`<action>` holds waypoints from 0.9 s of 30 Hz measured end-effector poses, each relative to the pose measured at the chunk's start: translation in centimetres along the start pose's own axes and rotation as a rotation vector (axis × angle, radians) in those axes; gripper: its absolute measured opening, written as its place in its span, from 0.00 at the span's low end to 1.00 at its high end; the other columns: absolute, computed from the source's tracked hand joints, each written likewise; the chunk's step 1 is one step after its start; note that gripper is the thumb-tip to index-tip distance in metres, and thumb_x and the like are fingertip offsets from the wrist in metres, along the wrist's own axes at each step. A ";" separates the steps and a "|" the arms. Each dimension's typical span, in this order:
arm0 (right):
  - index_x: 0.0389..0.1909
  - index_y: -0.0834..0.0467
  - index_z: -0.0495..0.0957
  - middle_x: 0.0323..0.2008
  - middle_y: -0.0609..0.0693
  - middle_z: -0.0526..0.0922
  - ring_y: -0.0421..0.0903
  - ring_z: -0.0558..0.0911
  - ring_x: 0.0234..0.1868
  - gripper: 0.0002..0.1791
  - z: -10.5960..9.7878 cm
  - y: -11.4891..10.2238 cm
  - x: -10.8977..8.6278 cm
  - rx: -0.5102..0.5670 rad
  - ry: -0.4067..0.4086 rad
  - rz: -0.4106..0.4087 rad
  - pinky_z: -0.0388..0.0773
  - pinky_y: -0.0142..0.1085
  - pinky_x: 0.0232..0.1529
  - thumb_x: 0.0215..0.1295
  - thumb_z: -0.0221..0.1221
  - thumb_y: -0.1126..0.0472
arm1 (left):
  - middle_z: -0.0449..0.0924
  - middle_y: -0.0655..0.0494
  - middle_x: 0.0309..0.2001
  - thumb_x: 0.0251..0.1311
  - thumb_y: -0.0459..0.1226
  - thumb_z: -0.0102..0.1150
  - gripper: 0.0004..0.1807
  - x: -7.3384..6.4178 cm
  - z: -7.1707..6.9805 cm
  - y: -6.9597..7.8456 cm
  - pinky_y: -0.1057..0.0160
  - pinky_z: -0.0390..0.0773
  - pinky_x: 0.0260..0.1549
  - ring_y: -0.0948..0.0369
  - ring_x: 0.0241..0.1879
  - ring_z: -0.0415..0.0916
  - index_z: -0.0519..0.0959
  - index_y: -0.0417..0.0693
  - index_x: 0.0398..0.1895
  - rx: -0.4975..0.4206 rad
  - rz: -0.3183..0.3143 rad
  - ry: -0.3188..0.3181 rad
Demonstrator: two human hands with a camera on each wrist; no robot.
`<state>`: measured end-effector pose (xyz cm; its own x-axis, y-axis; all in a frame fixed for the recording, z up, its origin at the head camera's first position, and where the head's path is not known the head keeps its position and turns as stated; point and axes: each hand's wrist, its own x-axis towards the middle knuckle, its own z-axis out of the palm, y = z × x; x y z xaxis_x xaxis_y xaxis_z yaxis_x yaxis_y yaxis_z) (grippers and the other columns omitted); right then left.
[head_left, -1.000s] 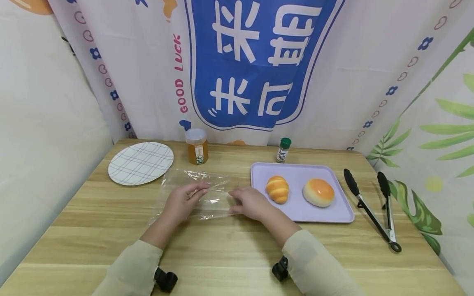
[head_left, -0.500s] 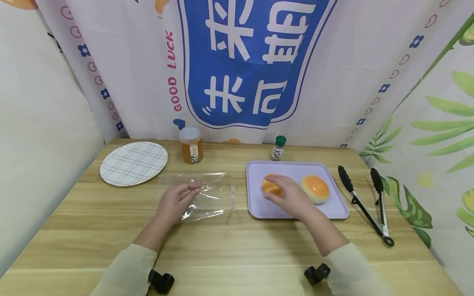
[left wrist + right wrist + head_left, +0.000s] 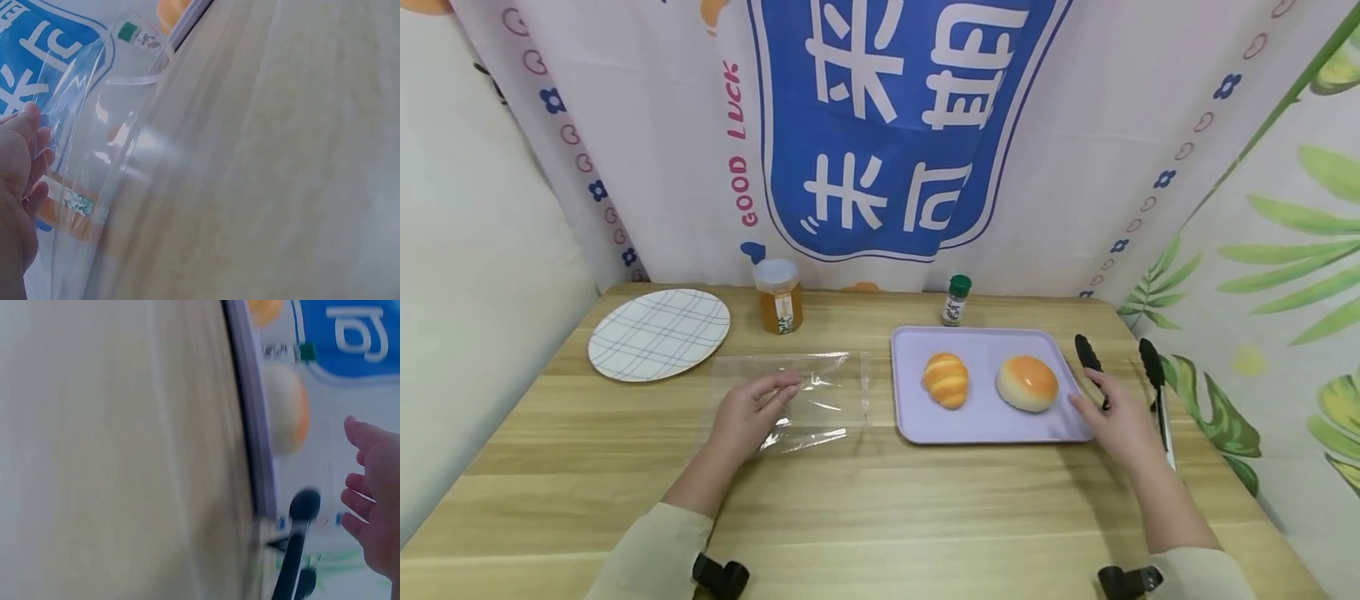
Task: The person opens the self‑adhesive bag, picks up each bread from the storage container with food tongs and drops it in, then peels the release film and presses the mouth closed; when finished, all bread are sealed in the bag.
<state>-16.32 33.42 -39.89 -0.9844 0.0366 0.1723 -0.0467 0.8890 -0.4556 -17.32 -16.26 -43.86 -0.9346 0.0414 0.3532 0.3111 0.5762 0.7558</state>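
My left hand (image 3: 747, 418) pinches a clear plastic bag (image 3: 831, 400) between thumb and fingers. In the left wrist view the film (image 3: 128, 119) rises from the tabletop beside the fingers. My right hand (image 3: 1118, 423) is over the black-and-silver tongs (image 3: 1152, 365), just off the tray's right end, with its fingers spread and nothing in them. The hand hides the middle of the tongs; their black tips (image 3: 305, 504) show below the fingers in the right wrist view. A croissant-shaped bread (image 3: 946, 381) and a round bun (image 3: 1027, 384) lie on the lilac tray (image 3: 977, 427).
A checked plate (image 3: 658, 335) lies at the back left of the wooden table (image 3: 880, 517). Next to it stands a jar of amber contents (image 3: 779, 298). Behind the tray is a small green-capped shaker (image 3: 956, 300). A printed curtain (image 3: 1060, 167) hangs behind the table.
My right hand has let go of the bag and swept right, across the breads on the tray, to the tongs. My left hand keeps its pinch on the bag.
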 end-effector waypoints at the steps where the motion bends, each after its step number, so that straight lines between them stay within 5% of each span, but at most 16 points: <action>1: 0.67 0.67 0.64 0.65 0.75 0.66 0.74 0.65 0.64 0.35 -0.2 0.9 0.0 -0.010 0.010 0.030 0.64 0.69 0.61 0.72 0.54 0.45 | 0.85 0.46 0.51 0.63 0.37 0.63 0.09 0.0 -0.1 0.0 0.45 0.75 0.61 0.45 0.57 0.79 0.85 0.45 0.44 0.003 0.001 0.007; 7: 0.71 0.73 0.51 0.67 0.80 0.55 0.78 0.56 0.67 0.44 -0.7 5.1 0.3 -0.019 0.020 0.272 0.57 0.70 0.65 0.72 0.50 0.42 | 0.85 0.45 0.50 0.63 0.37 0.63 0.09 -0.1 -0.4 -0.1 0.45 0.75 0.60 0.45 0.56 0.79 0.85 0.45 0.44 0.012 0.007 0.024; 13: 0.74 0.72 0.37 0.70 0.80 0.49 0.77 0.53 0.69 0.57 -0.5 6.9 0.8 0.082 -0.026 0.497 0.55 0.67 0.69 0.66 0.51 0.34 | 0.85 0.46 0.50 0.64 0.37 0.62 0.09 -0.1 -0.3 -0.2 0.45 0.75 0.60 0.46 0.56 0.79 0.85 0.45 0.44 0.009 0.000 0.019; 20: 0.73 0.72 0.28 0.71 0.81 0.38 0.77 0.46 0.72 0.70 -0.2 6.7 1.4 0.094 -0.043 0.643 0.50 0.67 0.72 0.57 0.54 0.25 | 0.85 0.46 0.51 0.65 0.38 0.61 0.10 -0.2 0.0 -0.3 0.45 0.75 0.61 0.46 0.57 0.79 0.85 0.45 0.46 0.002 -0.006 0.003; 27: 0.72 0.76 0.29 0.69 0.83 0.41 0.76 0.47 0.71 0.72 0.1 6.6 1.7 0.016 -0.060 0.682 0.53 0.66 0.71 0.56 0.52 0.23 | 0.84 0.48 0.52 0.65 0.39 0.61 0.11 -0.4 0.2 -0.3 0.44 0.75 0.61 0.46 0.57 0.79 0.84 0.45 0.46 0.009 -0.016 -0.010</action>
<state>-18.31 39.28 -42.63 -0.8023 0.5603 -0.2061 0.5850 0.6692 -0.4581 -17.10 -16.29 -44.29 -0.9411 0.0402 0.3358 0.2947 0.5845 0.7560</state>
